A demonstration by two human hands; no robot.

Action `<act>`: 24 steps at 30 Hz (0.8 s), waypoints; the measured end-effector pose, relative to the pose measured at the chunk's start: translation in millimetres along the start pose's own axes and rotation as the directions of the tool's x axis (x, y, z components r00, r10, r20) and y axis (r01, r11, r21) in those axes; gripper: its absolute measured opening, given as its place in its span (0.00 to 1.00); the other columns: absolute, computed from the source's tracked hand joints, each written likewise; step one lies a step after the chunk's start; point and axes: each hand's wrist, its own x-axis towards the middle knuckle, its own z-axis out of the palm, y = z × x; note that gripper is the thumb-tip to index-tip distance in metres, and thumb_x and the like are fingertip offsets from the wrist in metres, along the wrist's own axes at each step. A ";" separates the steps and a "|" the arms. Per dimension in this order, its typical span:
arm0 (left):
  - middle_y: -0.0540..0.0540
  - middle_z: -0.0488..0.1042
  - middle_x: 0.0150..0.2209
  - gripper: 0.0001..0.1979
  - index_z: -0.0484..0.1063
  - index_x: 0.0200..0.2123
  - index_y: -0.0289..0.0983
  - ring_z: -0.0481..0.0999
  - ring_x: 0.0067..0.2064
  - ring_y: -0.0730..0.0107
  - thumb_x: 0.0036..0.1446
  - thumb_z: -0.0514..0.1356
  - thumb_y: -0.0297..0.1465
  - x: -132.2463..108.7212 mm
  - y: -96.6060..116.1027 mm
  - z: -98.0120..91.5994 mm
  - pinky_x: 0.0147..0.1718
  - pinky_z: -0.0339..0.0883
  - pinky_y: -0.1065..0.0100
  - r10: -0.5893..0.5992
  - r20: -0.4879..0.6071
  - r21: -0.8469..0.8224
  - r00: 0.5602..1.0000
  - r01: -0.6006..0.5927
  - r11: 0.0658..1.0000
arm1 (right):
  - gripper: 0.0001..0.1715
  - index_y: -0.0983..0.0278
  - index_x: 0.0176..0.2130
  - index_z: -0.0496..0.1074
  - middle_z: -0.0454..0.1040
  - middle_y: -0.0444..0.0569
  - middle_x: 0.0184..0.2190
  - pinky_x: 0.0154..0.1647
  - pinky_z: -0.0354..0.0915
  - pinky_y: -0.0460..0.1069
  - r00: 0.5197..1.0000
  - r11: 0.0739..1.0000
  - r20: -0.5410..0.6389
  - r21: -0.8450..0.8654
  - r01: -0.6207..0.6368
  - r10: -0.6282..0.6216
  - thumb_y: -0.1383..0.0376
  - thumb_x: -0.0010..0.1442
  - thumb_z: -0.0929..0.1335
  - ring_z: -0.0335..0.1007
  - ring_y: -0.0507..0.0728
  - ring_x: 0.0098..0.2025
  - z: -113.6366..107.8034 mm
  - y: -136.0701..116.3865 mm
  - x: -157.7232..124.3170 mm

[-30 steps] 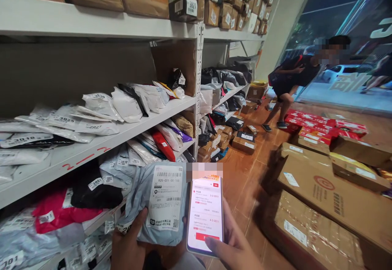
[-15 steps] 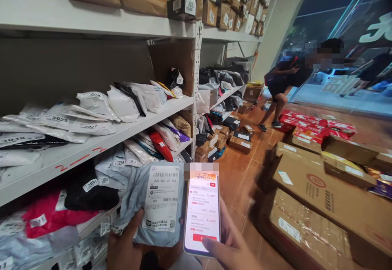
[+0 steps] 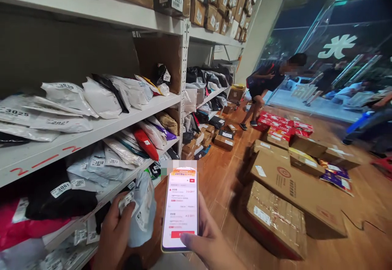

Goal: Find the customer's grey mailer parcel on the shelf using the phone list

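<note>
A pale blue-grey plastic parcel bag (image 3: pixel 145 217) is in my left hand (image 3: pixel 114 229), which is closed on its near side. The bag is turned so that its white label shows at a steep angle. My right hand (image 3: pixel 211 235) is wrapped round a phone (image 3: pixel 180 204) with a lit screen. Its thumb lies over the red button low on that screen. Left of the parcel bag, labelled bags fill the lower shelf, among them a black bag (image 3: pixel 61 198) marked 3001.
White shelving (image 3: pixel 122 125) with more bags and boxes runs along the left. Cardboard boxes (image 3: pixel 272 217) and red cartons (image 3: pixel 275 123) stand on the wooden floor at right. A person (image 3: pixel 265 84) bends forward near the glass front (image 3: pixel 306 29).
The parcel bag has turned from facing me to nearly edge-on in my left hand. My view has swung right, so the shelves sit further left. The phone stays in my right hand.
</note>
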 end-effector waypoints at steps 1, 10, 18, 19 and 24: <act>0.47 0.74 0.39 0.17 0.66 0.40 0.41 0.72 0.45 0.58 0.48 0.57 0.44 0.4 6.9 4.3 0.47 0.64 0.61 0.108 -0.018 0.047 0.994 -0.107 0.993 | 0.58 0.58 0.63 0.40 0.68 0.56 0.55 0.50 0.64 0.56 1.000 1.000 -0.004 0.005 -0.001 0.001 0.63 0.45 0.76 0.69 0.63 0.51 0.6 -0.4 -0.1; 0.49 0.63 0.29 0.12 0.64 0.23 0.38 0.66 0.32 0.70 0.54 0.45 0.28 9.2 51.0 36.4 0.32 0.59 0.71 0.519 0.393 0.063 0.759 -0.585 0.808 | 0.55 0.57 0.60 0.47 0.71 0.52 0.51 0.49 0.65 0.56 1.000 0.998 -0.001 0.060 0.023 -0.023 0.67 0.41 0.76 0.71 0.62 0.49 -1.7 9.9 4.9; 0.50 0.61 0.27 0.20 0.61 0.22 0.37 0.63 0.31 0.69 0.60 0.48 0.43 -6.6 74.3 43.6 0.33 0.59 0.69 0.357 0.573 -0.151 0.738 -0.334 0.931 | 0.57 0.59 0.64 0.35 0.76 0.50 0.44 0.43 0.67 0.53 0.985 0.961 -0.163 0.260 0.090 -0.048 0.68 0.48 0.72 0.75 0.56 0.39 -7.8 29.1 13.1; 0.50 0.61 0.27 0.21 0.61 0.22 0.37 0.63 0.31 0.70 0.60 0.48 0.44 -7.3 74.4 43.9 0.32 0.59 0.69 0.358 0.586 -0.140 0.727 -0.345 0.928 | 0.54 0.59 0.64 0.36 0.76 0.50 0.44 0.42 0.68 0.52 0.978 0.961 -0.203 0.255 0.106 -0.054 0.64 0.51 0.72 0.74 0.56 0.39 -7.0 30.5 14.3; 0.49 0.64 0.29 0.21 0.64 0.22 0.37 0.65 0.34 0.69 0.61 0.47 0.43 -5.0 67.7 47.1 0.35 0.59 0.69 0.393 0.606 -0.112 0.691 -0.415 0.903 | 0.43 0.59 0.62 0.47 0.77 0.47 0.40 0.43 0.67 0.52 0.956 0.970 -0.278 0.192 0.152 -0.094 0.55 0.57 0.69 0.73 0.55 0.40 -4.8 36.0 18.9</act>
